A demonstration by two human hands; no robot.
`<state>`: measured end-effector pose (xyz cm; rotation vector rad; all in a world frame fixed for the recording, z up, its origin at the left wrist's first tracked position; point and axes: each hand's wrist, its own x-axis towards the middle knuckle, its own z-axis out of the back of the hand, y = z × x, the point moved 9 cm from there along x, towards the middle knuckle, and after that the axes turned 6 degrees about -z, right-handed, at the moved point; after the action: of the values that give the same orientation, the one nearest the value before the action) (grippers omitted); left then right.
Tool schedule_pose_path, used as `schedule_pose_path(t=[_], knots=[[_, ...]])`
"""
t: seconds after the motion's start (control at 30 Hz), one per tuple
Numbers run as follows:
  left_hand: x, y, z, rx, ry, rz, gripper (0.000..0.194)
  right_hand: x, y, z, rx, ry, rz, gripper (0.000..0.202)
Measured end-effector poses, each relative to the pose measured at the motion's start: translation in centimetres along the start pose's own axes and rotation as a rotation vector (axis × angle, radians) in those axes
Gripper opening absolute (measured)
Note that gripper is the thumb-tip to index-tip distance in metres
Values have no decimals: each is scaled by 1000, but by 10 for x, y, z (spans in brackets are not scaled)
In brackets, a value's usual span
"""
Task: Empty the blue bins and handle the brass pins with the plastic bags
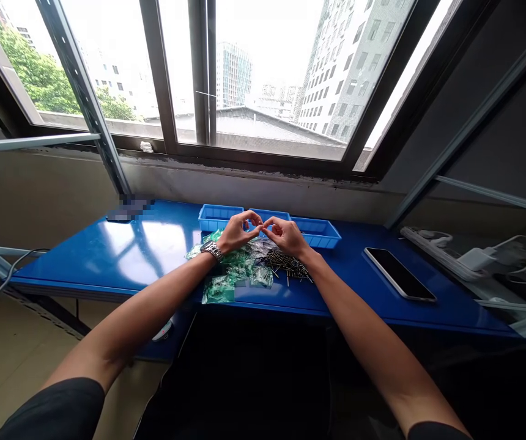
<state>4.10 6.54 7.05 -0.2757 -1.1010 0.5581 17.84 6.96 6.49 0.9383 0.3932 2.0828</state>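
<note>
My left hand (239, 230) and my right hand (285, 235) meet fingertip to fingertip above the desk, both closed in a pinch. Whatever lies between the fingertips is too small to make out. Beneath my left hand spread several small green-and-clear plastic packets (219, 288). A heap of dark, thin screws (287, 264) lies under my right hand. Just behind the hands stand three blue plastic bins in a row: the left bin (214, 220), the middle bin (279, 215), partly hidden by my hands, and the right bin (322, 231). A metal watch (211, 249) is on my left wrist.
A phone (399, 273) lies on the blue desk (148, 250) at the right. Beyond it are a power strip with a white charger (476, 259) and cables. Metal shelf posts (111, 160) rise at both sides, and a window runs behind the desk.
</note>
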Motion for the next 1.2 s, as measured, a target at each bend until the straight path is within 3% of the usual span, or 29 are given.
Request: schedule_pose_path(t=[0.13,0.3,0.53,0.73,1.03,1.2], knots=[[0,1,0,-10,-2,0,14,0,1,-2,-5,5,5,35],[1,1,2,1,-6,6,16,-2,4,11,1,-77,-7,26],[-1,-3,-7,-5,77,-29,10,-5,16,10,28,-115,18,18],[0,-4,-3,-2,43,-19,10,-5,10,16,35,-138,-6,20],[-1,1,-1,-20,5,7,15,-1,-2,-1,41,-17,-12,32],[0,1,1,-8,1,7,18,-2,2,7,29,-57,-15,31]])
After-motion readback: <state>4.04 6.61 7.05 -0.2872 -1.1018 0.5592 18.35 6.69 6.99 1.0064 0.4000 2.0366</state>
